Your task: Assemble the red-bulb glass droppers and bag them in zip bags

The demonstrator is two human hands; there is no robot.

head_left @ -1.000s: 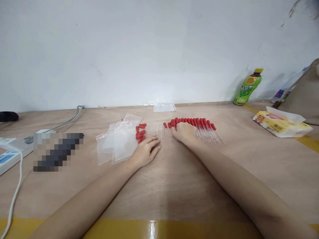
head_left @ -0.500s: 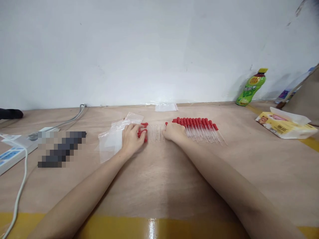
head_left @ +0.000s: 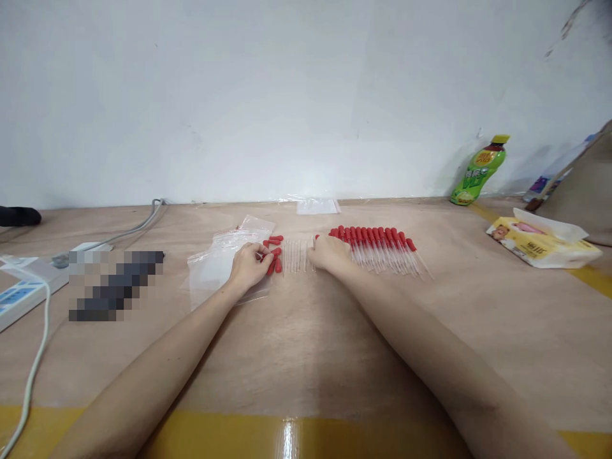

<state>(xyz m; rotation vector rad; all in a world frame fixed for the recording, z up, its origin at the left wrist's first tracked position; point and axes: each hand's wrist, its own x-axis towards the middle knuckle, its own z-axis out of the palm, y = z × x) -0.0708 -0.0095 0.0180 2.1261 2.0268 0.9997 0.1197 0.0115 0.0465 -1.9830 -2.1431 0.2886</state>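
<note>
My left hand [head_left: 249, 264] pinches a red rubber bulb [head_left: 276, 252] between thumb and forefinger, at the edge of a small group of loose red bulbs [head_left: 276, 239]. To the right of these, several thin glass dropper tubes [head_left: 293, 256] lie side by side. My right hand [head_left: 329, 253] rests closed at the right end of that row, its fingertips hidden or too small to make out. A bit of red bulb shows just beyond its fingers. Right of it lies a row of droppers [head_left: 382, 245], red bulbs fitted on clear tubes.
Clear zip bags [head_left: 210, 271] lie left of my left hand, and another bag [head_left: 317, 206] by the wall. A power strip [head_left: 33, 290] with cables and a blurred dark object [head_left: 122, 284] are at left. A green bottle [head_left: 479, 171] and tissue pack [head_left: 542, 245] stand at right.
The fingers of my left hand have drawn together on a red bulb, uncovering more of the loose bulbs. My right hand has barely moved. The view has shifted slightly.
</note>
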